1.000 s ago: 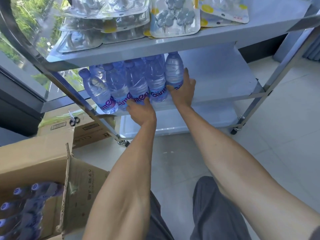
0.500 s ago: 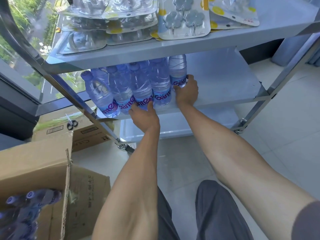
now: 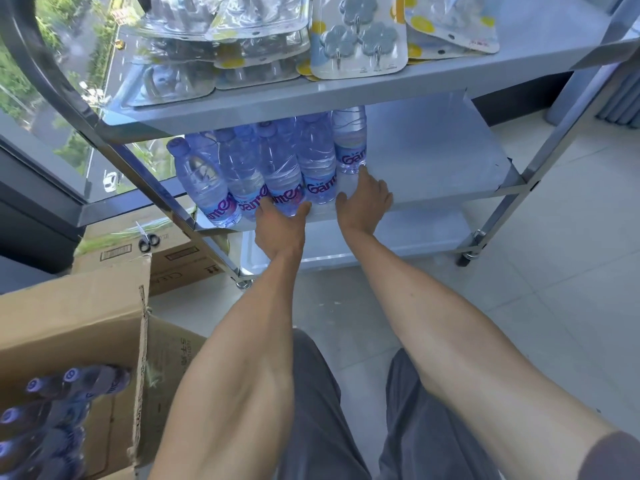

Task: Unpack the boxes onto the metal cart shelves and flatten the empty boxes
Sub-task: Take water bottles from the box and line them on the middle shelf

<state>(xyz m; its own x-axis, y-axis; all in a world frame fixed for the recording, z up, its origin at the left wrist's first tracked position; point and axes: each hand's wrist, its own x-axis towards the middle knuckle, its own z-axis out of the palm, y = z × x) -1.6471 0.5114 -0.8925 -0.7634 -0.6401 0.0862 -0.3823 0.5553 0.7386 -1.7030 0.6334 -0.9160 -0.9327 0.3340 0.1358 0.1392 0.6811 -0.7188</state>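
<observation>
Head view looks down at a shiny metal cart [image 3: 512, 188] with flat grey shelves. On the middle shelf [image 3: 433, 157] stands a row of clear plastic water bottles [image 3: 277, 171]. They have purple caps, bumpy see-through sides, and labels with curly purple letters. They stand upright, close together, at the left front of the shelf.

The left hand [image 3: 282, 225] is at the front edge of the middle shelf. Its fingers touch the bottom of one bottle in the row, with the thumb sticking out to the right. Its grip is loose and not wrapped around the bottle. The right hand [image 3: 363, 199] lies flat just beside the bottles, fingers straight, and the tips touch the bottom of the bottle farthest right. Its grip is released and holds nothing.

On the top shelf [image 3: 519, 36] lie flat packs of hooks [image 3: 358, 39]. The packs are smooth clear plastic over card with yellow dots, and the hooks are shaped like grey flowers.

At the bottom left an open brown cardboard box [image 3: 79, 323] has a rough torn flap. More bottles [image 3: 52, 427] with purple caps lie inside it, blurry. Behind it sits a closed cardboard box [image 3: 180, 261] with a pair of scissors [image 3: 149, 240] on top. The floor [image 3: 554, 306] is made of pale smooth tiles.
</observation>
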